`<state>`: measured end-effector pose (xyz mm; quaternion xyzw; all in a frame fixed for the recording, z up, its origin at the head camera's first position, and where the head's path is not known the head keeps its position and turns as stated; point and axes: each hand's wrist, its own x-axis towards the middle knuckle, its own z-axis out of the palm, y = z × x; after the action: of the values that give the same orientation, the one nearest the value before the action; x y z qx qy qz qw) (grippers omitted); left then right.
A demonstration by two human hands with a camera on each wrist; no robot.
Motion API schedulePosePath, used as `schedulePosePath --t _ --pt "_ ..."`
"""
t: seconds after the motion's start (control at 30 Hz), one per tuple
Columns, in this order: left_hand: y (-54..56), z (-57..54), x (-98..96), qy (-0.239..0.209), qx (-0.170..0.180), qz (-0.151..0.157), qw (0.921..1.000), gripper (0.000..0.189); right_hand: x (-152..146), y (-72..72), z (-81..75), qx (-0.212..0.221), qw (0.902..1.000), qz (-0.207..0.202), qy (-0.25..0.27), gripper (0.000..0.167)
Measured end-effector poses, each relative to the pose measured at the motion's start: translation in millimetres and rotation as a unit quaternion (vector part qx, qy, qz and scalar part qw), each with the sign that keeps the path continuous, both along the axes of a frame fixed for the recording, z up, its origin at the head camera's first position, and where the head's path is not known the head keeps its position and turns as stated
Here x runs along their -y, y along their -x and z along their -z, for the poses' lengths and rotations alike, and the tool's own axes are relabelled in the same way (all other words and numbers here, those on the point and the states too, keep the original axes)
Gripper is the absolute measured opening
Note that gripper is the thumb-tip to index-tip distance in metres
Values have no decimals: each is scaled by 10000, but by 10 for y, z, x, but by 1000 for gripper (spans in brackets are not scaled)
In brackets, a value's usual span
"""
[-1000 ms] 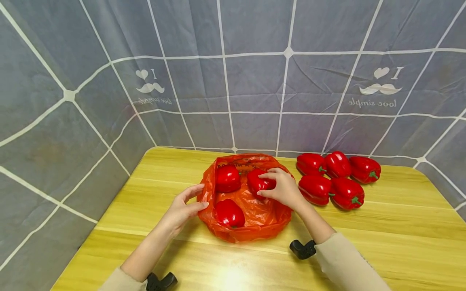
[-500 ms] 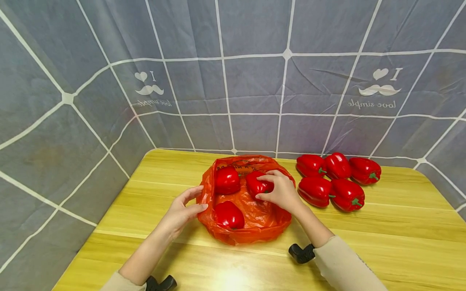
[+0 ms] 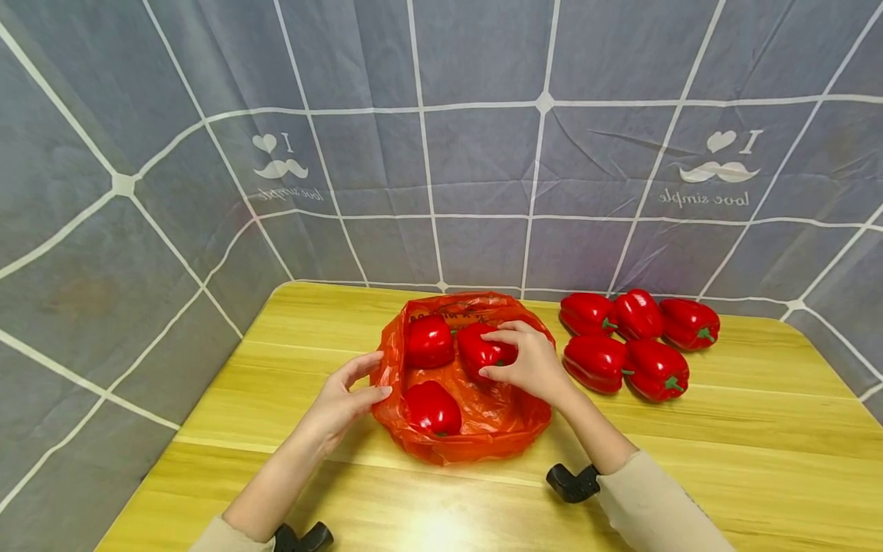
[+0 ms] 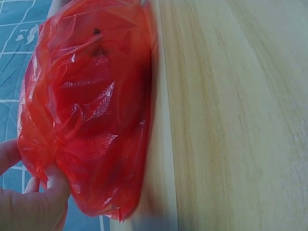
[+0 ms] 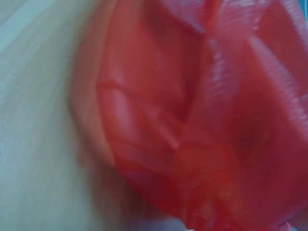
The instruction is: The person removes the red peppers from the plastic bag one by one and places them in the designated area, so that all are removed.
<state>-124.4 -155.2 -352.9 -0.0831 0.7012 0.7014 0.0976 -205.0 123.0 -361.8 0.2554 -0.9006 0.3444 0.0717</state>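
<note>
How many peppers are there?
8: in the plastic bag, a back-left pepper, a front-left pepper, and a third pepper in the right hand; to its right, three peppers behind two others. The bag may hide more.

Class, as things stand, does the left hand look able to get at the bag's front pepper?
Probably yes: the bag is open above the front pepper, and the left hand is close, holding the bag's left edge, which it would likely have to release.
</note>
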Motion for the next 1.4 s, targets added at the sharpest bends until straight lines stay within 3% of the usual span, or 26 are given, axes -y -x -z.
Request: schedulePosePath --t 0.4,0.97,1.4 --pt "10 -22 10 45 35 -23 10000 55 -62 -103 -316 318 9976 -307 530 50" --pt "-4 -23 40 -91 47 41 9999 56 -377 -203 -607 471 9946 -249 891 51" --pt "10 -22 24 -3 38 74 10000 55 -914 -294 -883 264 9950 415 868 50"
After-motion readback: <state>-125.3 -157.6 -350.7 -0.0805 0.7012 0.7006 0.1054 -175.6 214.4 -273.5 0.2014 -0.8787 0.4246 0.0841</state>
